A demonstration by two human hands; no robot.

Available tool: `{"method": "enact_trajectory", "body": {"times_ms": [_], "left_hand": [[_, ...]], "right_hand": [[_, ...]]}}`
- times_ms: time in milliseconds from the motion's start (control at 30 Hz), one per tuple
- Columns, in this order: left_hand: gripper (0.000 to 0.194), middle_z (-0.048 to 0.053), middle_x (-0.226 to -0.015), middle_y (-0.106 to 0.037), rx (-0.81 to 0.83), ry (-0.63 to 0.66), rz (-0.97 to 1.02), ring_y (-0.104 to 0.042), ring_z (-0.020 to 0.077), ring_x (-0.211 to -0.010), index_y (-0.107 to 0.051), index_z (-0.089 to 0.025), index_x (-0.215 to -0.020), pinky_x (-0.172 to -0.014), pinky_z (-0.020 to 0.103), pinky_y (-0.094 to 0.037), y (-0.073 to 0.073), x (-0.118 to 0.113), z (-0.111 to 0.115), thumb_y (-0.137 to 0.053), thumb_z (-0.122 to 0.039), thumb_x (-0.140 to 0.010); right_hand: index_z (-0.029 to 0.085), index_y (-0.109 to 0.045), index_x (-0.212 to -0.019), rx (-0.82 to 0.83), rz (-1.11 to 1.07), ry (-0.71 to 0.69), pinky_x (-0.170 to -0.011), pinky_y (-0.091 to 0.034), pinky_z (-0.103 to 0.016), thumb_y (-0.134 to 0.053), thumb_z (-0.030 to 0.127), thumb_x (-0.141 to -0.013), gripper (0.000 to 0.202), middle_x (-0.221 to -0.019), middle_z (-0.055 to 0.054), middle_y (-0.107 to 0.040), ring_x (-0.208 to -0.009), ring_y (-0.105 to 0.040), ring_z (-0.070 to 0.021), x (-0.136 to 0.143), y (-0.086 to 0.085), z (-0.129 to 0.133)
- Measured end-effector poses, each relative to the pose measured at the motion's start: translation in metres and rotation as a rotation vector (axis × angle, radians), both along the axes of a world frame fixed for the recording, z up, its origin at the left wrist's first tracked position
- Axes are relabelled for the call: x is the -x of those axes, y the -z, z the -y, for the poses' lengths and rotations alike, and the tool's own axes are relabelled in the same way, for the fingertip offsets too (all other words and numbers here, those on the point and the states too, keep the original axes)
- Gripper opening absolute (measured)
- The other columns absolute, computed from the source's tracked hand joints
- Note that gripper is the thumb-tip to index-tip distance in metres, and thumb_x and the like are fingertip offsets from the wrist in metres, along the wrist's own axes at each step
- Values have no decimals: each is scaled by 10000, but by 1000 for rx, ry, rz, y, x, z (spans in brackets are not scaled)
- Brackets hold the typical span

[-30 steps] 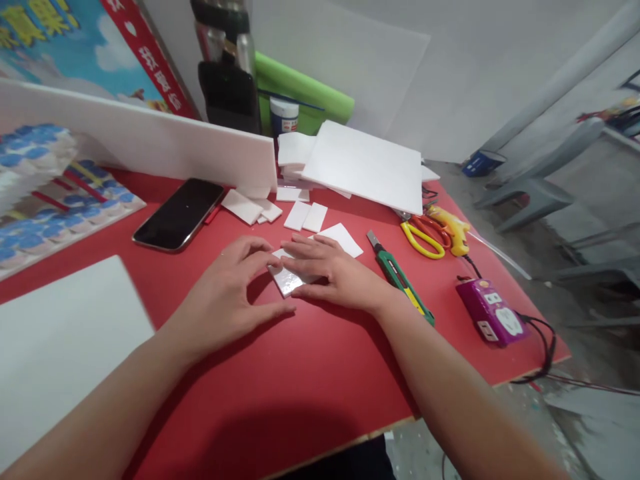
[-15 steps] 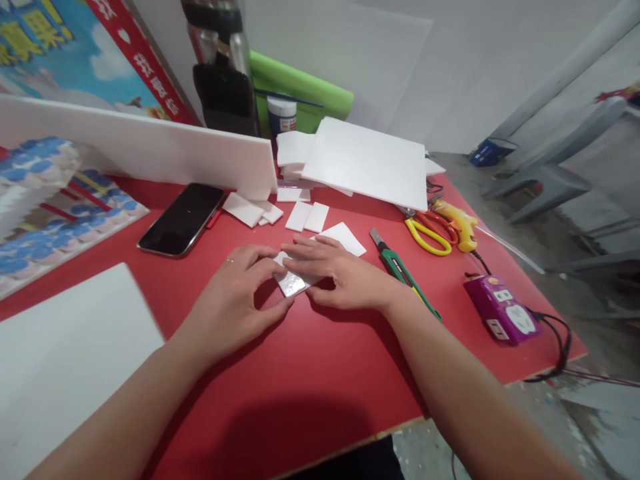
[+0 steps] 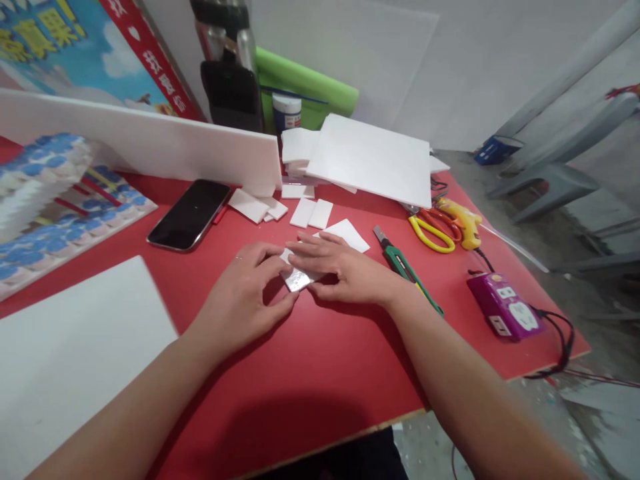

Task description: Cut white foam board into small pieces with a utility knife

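A small shiny piece (image 3: 299, 279) lies on the red table (image 3: 300, 373), partly hidden under my fingers. My left hand (image 3: 250, 287) holds its left edge between thumb and fingers. My right hand (image 3: 345, 267) lies over its right side, fingers stretched out and spread. Just behind my right hand is a white square piece (image 3: 350, 233), partly covered. Beyond my hands lie two small white rectangles (image 3: 311, 213), with more white pieces (image 3: 249, 205) to their left. A green utility knife (image 3: 404, 265) rests right of my right hand.
Left: a black phone (image 3: 190, 215), a large white board (image 3: 80, 360) and a blue-and-white model (image 3: 65, 227). Behind: an upright white panel (image 3: 140, 140) and stacked white sheets (image 3: 373, 160). Right: yellow-handled scissors (image 3: 431, 235), a yellow glue gun (image 3: 465, 223) and a purple power box (image 3: 505, 307).
The view has shifted slightly, so the table items appear a little further right. My right hand covers slightly more of the shiny piece; my left hand keeps its hold.
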State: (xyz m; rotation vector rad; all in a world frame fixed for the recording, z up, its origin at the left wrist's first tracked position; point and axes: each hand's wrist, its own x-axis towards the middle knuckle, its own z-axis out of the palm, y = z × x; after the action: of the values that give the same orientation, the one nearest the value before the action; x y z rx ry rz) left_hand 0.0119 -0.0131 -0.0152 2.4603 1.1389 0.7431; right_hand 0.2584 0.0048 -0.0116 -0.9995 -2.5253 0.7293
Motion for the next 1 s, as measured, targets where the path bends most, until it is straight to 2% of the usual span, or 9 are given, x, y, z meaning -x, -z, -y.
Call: {"method": "enact_trajectory", "body": {"times_ms": [167,400,500,633,767,867,933,1000], "left_hand": [[163,126,-1257,-655,-6,-5,0,-645,304,-1158,-682,-190,-1060,-964,442,-547,-1,-1,0,-642,-304,-951],[177,115,-1256,-661,-21,19,-10,-644,296,-1167,-687,-202,-1083,-976,440,-547,-1,1,-1,-621,-325,-974],[210,107,-1277,-660,45,47,-8,-658,289,-1169,-703,-211,-1113,-1006,444,-551,-6,5,-4,-623,-329,-959],[310,85,-1321,-668,153,44,5,-678,283,-1192,-751,-236,-1121,-1042,447,-560,-9,12,-9,-561,-200,-879],[395,67,-1341,-686,191,-18,82,-672,291,-1241,-787,-249,-1041,-1064,476,-569,-3,12,-14,-492,-116,-815],[369,79,-1328,-691,239,-101,283,-694,279,-1219,-762,-232,-1079,-1056,477,-600,1,11,-17,-506,-127,-835],[347,81,-1285,-695,211,-228,477,-724,257,-1137,-735,-225,-1126,-1010,461,-635,1,11,-18,-536,-140,-856],[324,67,-1240,-702,121,-381,580,-728,239,-1087,-729,-233,-1124,-953,442,-659,-3,13,-17,-554,-134,-869]], "right_hand": [[280,-602,-1546,1,-4,-23,-1341,-181,-562,-612,170,-977,579,-1674,-58,-482,-1620,-335,-268,-1,-2,-2],[271,-622,-1525,-21,5,-4,-1342,-192,-551,-662,174,-949,585,-1673,-63,-488,-1627,-320,-266,0,3,-2],[263,-631,-1518,-34,5,-6,-1342,-194,-557,-671,152,-931,599,-1678,-71,-480,-1632,-306,-278,0,5,-2],[265,-632,-1516,-56,-6,-11,-1337,-203,-572,-661,142,-926,604,-1674,-75,-481,-1629,-314,-280,-1,8,-2],[305,-613,-1533,-38,-8,-15,-1343,-186,-582,-658,145,-924,630,-1688,-45,-458,-1630,-309,-276,-2,9,-2],[304,-608,-1539,-34,-22,-22,-1342,-196,-593,-658,150,-922,638,-1680,-51,-468,-1619,-335,-282,-3,10,-3],[307,-612,-1534,-38,-37,-17,-1341,-205,-593,-656,153,-923,632,-1667,-52,-488,-1611,-355,-277,-3,11,-3],[299,-615,-1530,-35,-44,-12,-1344,-206,-581,-659,148,-918,632,-1667,-55,-489,-1610,-355,-270,-3,11,-2]]}}
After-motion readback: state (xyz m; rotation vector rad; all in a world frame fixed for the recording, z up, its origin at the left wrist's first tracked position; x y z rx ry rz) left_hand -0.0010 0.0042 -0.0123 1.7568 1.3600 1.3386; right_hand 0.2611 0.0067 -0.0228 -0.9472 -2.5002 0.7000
